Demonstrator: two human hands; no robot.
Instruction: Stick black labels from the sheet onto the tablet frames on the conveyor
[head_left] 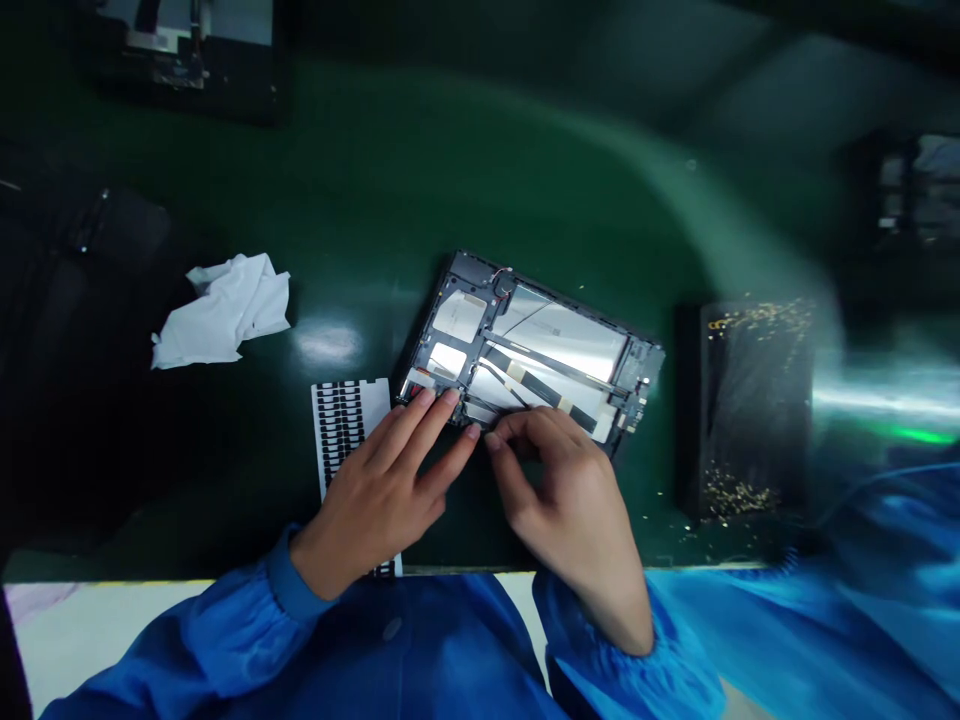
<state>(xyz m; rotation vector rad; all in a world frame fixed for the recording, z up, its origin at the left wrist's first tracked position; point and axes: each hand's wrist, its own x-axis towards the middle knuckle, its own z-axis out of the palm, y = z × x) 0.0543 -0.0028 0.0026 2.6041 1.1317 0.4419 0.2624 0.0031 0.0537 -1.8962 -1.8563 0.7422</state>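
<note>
An opened tablet (551, 330) lies tilted on the green table, its silver battery, ribbon cables and circuit parts exposed. My left hand (382, 490) rests with outstretched fingers on its near left corner. At the near edge, thumb and index finger of my right hand (570, 480) are pinched together; whatever is between them is too small or hidden to make out. Partly beneath my left hand and wrist is a white sheet of black adhesive pieces (341, 425).
A crumpled white cloth (225, 310) lies to the left. On the right stands a black box (757, 400) with many tiny gold screws on it. Other opened devices sit at the upper left (202, 75) and far right (930, 190). Another person's blue sleeve (892, 530) shows at lower right.
</note>
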